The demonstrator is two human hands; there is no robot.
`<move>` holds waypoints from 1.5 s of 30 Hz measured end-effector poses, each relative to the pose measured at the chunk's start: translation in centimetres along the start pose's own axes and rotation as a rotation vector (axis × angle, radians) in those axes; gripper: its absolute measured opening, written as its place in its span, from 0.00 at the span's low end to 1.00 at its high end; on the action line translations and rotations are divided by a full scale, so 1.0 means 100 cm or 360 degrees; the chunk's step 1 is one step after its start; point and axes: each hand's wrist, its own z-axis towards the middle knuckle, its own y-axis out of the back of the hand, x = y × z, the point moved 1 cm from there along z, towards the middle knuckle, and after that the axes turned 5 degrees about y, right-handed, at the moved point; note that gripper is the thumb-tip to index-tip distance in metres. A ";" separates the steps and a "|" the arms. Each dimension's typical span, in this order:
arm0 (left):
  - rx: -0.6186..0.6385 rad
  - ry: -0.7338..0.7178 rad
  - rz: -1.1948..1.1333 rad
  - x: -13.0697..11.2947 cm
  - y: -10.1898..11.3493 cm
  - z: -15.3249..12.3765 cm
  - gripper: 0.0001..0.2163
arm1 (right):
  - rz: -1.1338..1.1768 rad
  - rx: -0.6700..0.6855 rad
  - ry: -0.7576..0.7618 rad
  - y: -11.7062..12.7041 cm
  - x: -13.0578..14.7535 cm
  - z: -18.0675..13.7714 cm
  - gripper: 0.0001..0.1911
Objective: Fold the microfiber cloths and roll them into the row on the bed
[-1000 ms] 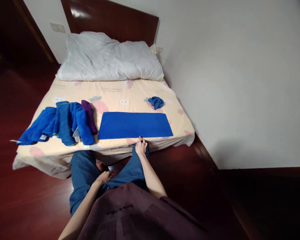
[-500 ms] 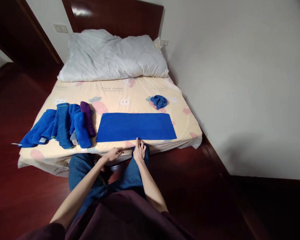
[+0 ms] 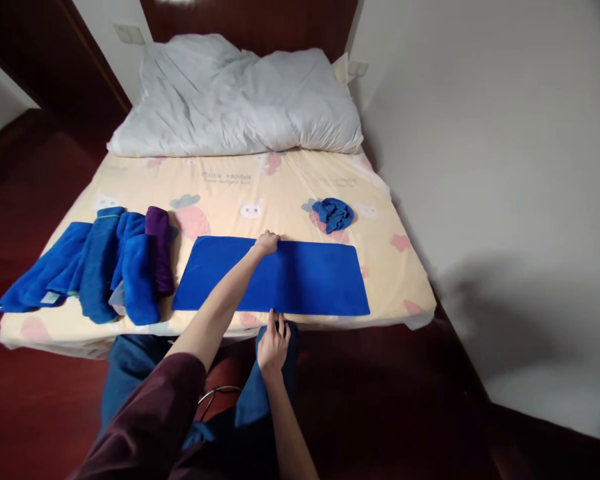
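Reaching left hand (image 3: 267,243) on towel's (image 3: 310,280) far edge, right hand (image 3: 273,341) near

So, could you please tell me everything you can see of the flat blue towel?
The flat blue towel is a soft-looking rectangle, spread smooth along the near edge of the bed sheet. The left hand rests on the middle of its far edge, forearm crossing it; the right hand touches its near edge.

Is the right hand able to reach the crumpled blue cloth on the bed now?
Probably yes. The right hand is at the near edge of the flat towel; the crumpled blue cloth lies just past its far edge, with only towel and sheet between. The left hand is off to the side.
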 end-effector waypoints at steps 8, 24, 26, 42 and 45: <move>0.0116 0.0125 -0.0068 0.005 -0.032 0.072 0.16 | 0.0086 -0.0059 0.0045 -0.006 -0.006 0.006 0.35; 0.0014 0.0340 -0.0324 0.001 -0.017 0.053 0.17 | 0.0077 -0.0101 -0.0039 0.006 -0.012 -0.018 0.29; 0.0001 0.0354 -0.0366 -0.001 -0.020 0.052 0.17 | 0.0083 -0.0088 -0.0060 0.008 -0.013 -0.016 0.29; -0.0328 0.0150 -0.0850 -0.021 0.056 -0.004 0.15 | 0.1324 -0.1084 -0.0847 0.050 -0.009 0.016 0.33; -0.0446 0.0122 -0.0923 -0.021 0.085 -0.027 0.14 | 0.1502 -0.1272 -0.0826 0.072 -0.008 0.019 0.32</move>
